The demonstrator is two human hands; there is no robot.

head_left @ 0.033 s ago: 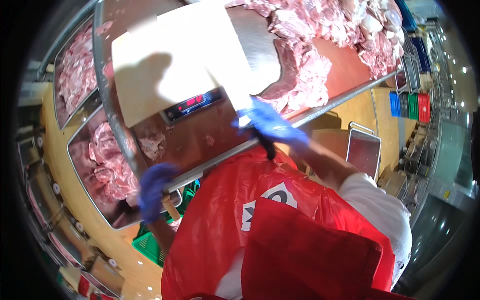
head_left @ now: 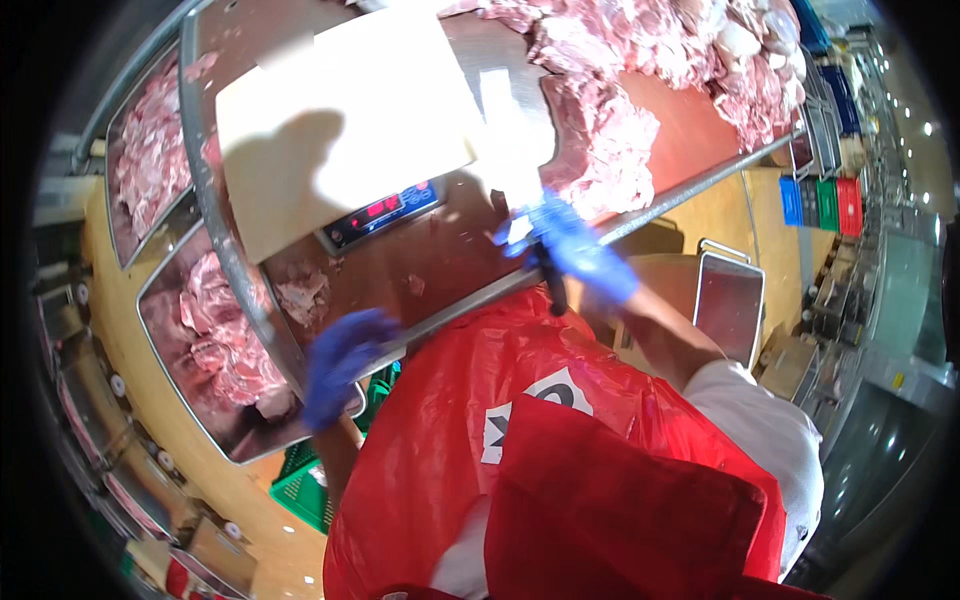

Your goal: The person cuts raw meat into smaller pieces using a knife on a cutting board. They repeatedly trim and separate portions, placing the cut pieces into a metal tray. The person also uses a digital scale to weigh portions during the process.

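In a blue glove, my right hand is closed around the black handle of a knife at the table's front edge. The overexposed blade points away from me, beside the right edge of a cream cutting board. My left hand, also gloved in blue, hovers near the table's front left corner, its fingers loosely bent and nothing visible in them. Under the board's near edge shows a scale with a lit red display. Raw meat lies right of the blade, and small scraps lie left of the scale.
A metal bin of meat cuts stands left of the table, with another meat-filled bin beyond. A larger meat pile covers the far right. Below are a green basket and, to the right, a metal tray.
My left hand has moved right and slightly up toward the table edge. My right hand has shifted a little right with the knife, whose blade now stands clear of the board's right edge.
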